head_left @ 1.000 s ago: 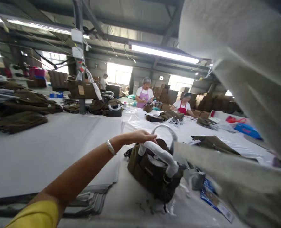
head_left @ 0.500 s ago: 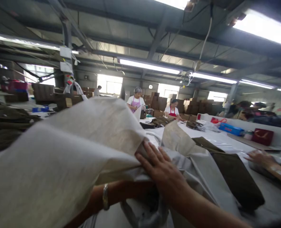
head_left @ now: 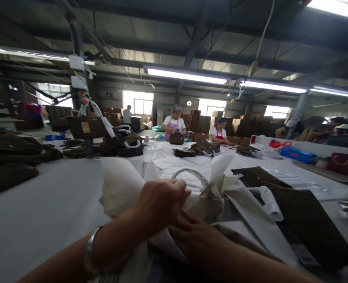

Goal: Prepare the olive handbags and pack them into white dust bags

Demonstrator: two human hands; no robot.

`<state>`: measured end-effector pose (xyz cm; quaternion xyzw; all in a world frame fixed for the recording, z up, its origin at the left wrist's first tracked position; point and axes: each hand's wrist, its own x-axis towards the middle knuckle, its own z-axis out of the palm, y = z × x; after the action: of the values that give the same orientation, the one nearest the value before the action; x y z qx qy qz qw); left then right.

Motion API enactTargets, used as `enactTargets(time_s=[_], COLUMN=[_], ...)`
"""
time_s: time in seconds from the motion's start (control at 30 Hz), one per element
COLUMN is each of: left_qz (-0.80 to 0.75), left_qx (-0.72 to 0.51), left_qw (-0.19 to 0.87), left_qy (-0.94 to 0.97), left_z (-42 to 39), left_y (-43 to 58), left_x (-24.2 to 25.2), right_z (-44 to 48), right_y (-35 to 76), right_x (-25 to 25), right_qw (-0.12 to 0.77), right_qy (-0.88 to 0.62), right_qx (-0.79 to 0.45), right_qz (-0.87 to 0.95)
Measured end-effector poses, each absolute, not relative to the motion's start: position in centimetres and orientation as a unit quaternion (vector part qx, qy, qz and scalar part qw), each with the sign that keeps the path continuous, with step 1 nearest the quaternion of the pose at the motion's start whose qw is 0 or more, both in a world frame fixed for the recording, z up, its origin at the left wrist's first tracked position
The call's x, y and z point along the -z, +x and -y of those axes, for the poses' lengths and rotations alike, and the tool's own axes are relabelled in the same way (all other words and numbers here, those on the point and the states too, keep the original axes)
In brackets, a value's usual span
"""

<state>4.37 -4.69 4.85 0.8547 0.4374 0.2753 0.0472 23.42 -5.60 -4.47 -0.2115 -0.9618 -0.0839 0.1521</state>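
Observation:
White-grey wrapping paper (head_left: 244,204) is bunched around something dark in front of me, with a pale wrapped handle (head_left: 191,171) rising behind my hands. My left hand (head_left: 162,200), with a silver bangle at the wrist, is closed just above the paper; what its fingers hold, if anything, is too blurred to name. Just below and to the right, my right hand (head_left: 197,236) presses on the paper, its fingers spread. A dark olive bag (head_left: 306,220) with a pale wrapped handle lies right of the paper.
Dark bags (head_left: 129,145) stand around a post at the left, and more dark bags (head_left: 203,147) lie across the white table (head_left: 59,208). Two people in aprons work at the far side. A blue box (head_left: 297,154) sits at the right.
The big paper sheet has come down and gathered in front of me. My left hand has come out from under it, above my right hand. A hand at the right has left the view.

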Motion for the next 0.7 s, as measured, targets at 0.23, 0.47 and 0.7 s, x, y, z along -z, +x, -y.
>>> enactTargets(time_s=[0.23, 0.47, 0.7], left_qz=[-0.422, -0.435, -0.544], left_qx=[-0.12, -0.047, -0.016], left_qw=[-0.035, 0.003, 0.041], left_qy=[0.898, 0.899, 0.838], left_z=[1.9, 7.0, -2.4], left_y=[1.9, 1.5, -2.0], left_x=[-0.3, -1.0, -4.1], right_z=[6.0, 5.4, 5.6], right_y=[25.9, 27.0, 26.3], right_x=[2.8, 3.2, 4.1], right_qw=[0.135, 0.122, 0.158], right_qy=[-0.213, -0.161, -0.127], right_qx=[0.183, 0.235, 0.228], right_qz=[0.95, 0.951, 0.952])
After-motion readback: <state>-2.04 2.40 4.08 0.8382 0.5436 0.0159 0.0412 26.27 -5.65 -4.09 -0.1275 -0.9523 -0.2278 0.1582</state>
